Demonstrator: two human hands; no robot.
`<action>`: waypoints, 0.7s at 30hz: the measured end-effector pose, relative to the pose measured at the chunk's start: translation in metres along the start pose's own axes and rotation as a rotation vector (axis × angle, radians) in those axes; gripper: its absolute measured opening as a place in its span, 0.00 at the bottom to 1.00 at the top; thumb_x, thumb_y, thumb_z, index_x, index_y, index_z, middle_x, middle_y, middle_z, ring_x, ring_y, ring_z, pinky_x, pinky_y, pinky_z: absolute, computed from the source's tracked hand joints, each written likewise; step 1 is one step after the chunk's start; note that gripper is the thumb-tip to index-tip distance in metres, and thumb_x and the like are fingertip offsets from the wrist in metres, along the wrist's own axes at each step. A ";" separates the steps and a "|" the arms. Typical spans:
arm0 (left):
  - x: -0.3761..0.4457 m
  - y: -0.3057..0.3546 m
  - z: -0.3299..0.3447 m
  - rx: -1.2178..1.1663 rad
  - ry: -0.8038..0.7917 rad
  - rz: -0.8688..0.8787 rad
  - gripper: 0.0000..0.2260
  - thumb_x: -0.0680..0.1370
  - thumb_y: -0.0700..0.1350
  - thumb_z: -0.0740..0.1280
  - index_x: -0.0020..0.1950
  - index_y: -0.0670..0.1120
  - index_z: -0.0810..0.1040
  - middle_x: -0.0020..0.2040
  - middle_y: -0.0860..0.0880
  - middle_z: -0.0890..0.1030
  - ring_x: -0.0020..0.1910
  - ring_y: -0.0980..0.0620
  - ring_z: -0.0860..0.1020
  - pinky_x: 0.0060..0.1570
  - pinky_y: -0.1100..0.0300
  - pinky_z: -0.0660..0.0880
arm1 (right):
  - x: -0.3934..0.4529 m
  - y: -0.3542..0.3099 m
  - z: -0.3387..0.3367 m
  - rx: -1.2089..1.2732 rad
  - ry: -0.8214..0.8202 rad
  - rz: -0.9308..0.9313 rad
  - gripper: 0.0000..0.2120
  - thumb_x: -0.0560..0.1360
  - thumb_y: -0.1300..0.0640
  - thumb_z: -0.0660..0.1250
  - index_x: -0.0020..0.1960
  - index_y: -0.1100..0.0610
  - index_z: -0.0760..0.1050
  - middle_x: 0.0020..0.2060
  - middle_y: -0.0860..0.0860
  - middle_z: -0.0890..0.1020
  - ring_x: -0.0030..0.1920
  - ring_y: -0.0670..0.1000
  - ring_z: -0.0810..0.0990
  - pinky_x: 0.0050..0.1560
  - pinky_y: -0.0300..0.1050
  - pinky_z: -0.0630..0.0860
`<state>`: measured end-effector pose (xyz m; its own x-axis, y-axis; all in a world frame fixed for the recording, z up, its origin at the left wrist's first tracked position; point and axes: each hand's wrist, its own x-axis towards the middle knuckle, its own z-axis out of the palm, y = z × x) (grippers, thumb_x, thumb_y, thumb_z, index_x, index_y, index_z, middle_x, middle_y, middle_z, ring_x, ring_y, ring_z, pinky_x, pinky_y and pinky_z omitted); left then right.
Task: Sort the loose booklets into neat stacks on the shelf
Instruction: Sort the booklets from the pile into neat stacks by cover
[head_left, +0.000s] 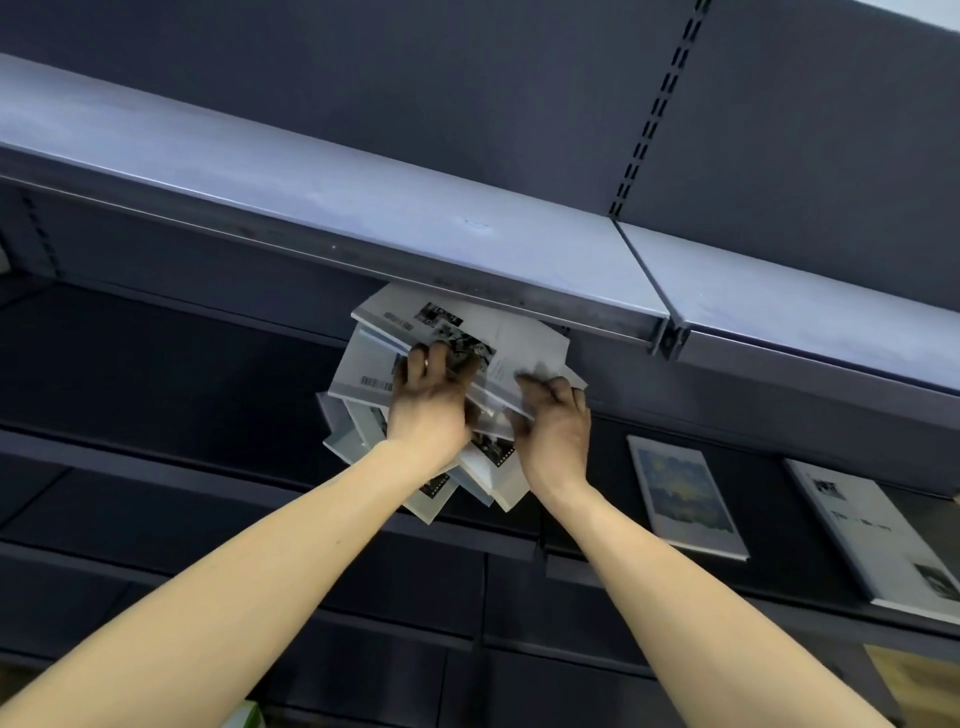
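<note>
Both forearms raised, left hand (428, 400) and right hand (553, 431) gripping fanned booklets (467, 338) under shelf (363, 208)

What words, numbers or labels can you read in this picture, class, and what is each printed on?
None can be read.
Top booklet: a dark line of print and a photo, too blurred.
Booklet under the left hand: a barcode, digits too small.
Blue booklet: picture only, no clear text.
White booklet: dark heading marks, blurred.

One head-worn camera looks forward, close on a dark shelf unit (519, 249) at arm's reach.
</note>
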<state>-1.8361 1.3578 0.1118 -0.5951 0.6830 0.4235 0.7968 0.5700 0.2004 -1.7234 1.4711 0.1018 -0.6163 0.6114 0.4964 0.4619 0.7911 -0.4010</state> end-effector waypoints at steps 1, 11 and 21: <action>0.000 0.000 0.000 -0.004 -0.001 -0.001 0.29 0.77 0.53 0.66 0.76 0.56 0.63 0.71 0.43 0.61 0.70 0.40 0.58 0.69 0.41 0.64 | 0.000 0.002 -0.001 0.014 0.010 -0.019 0.22 0.74 0.58 0.73 0.67 0.49 0.77 0.61 0.48 0.78 0.60 0.55 0.73 0.61 0.51 0.72; -0.004 0.006 -0.006 -0.138 -0.016 -0.099 0.46 0.74 0.63 0.68 0.80 0.55 0.42 0.79 0.41 0.42 0.78 0.37 0.46 0.72 0.41 0.59 | 0.017 -0.004 -0.020 0.149 0.105 -0.001 0.11 0.79 0.54 0.68 0.60 0.49 0.83 0.57 0.48 0.80 0.59 0.52 0.72 0.58 0.47 0.73; -0.026 0.017 -0.012 -0.063 0.028 -0.090 0.26 0.76 0.45 0.66 0.73 0.61 0.67 0.75 0.47 0.62 0.69 0.36 0.63 0.63 0.43 0.69 | -0.020 -0.015 -0.009 0.330 0.076 -0.204 0.10 0.71 0.49 0.74 0.50 0.51 0.85 0.45 0.46 0.81 0.52 0.52 0.76 0.52 0.48 0.76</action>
<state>-1.8056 1.3446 0.1144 -0.6619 0.6168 0.4260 0.7460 0.5976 0.2939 -1.7125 1.4475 0.1048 -0.6193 0.4519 0.6421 0.0977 0.8558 -0.5080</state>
